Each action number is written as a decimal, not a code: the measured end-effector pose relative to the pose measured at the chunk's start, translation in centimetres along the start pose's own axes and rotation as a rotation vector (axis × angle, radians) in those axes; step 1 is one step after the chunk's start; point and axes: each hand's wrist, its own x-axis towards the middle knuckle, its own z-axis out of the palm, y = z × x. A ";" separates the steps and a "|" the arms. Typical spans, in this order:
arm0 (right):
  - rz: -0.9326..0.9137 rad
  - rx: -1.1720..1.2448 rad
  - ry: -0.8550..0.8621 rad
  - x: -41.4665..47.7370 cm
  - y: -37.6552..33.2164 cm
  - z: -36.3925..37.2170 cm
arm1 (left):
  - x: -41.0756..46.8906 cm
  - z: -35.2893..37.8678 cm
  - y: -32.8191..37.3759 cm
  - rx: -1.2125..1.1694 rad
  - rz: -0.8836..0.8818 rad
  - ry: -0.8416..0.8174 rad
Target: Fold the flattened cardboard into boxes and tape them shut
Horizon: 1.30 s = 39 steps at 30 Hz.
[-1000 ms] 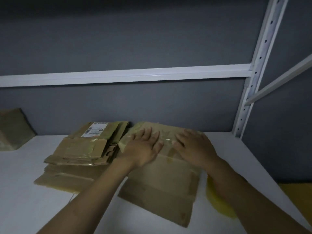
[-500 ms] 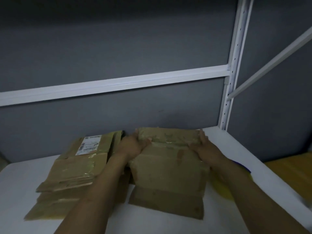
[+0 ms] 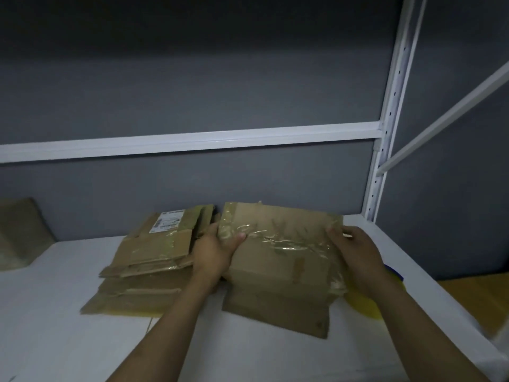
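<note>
A flattened brown cardboard box with shiny old tape across it is tilted up off the white shelf, its far edge raised. My left hand grips its upper left edge, thumb on top of the taped face. My right hand holds the upper right edge, fingers curled round it. Its near flap hangs down and touches the shelf.
A stack of more flattened cardboard, the top piece bearing a white label, lies just left of my left hand. Another cardboard piece leans at the far left. A yellow and blue object lies under my right forearm. A white rack upright stands behind.
Both hands went from lying flat on the cardboard to gripping its far corners. The far edge of the cardboard has come up off the shelf and toward me.
</note>
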 end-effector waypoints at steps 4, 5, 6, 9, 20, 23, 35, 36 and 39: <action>0.017 0.218 0.186 0.5 -1.9 -0.5 | -2.0 -0.8 0.9 -0.134 0.023 0.095; 0.005 0.229 0.234 0.9 -2.1 -0.6 | -2.2 -1.1 1.4 -0.161 0.037 0.106; -0.023 0.238 0.244 1.0 -2.4 -0.6 | -2.3 -1.3 1.7 -0.184 0.045 0.102; -0.064 0.292 0.120 1.0 -1.6 -0.5 | -2.7 -1.9 2.1 -0.272 0.023 0.082; -0.095 -0.077 -0.074 -3.4 7.0 1.2 | -8.3 1.2 -5.7 -0.025 -0.154 -0.042; -0.148 -0.100 -0.075 -4.6 7.2 1.4 | -10.3 0.9 -6.5 -0.007 -0.161 -0.058; -0.240 -0.221 -0.100 -2.6 1.2 0.2 | -8.5 -3.7 3.7 0.687 0.632 0.306; -0.243 -0.288 -0.136 -2.3 1.4 0.2 | -7.7 -4.1 4.6 0.815 0.629 0.221; -0.271 -0.241 -0.140 -2.0 1.5 -0.6 | -5.6 -4.6 6.2 1.058 0.464 -0.208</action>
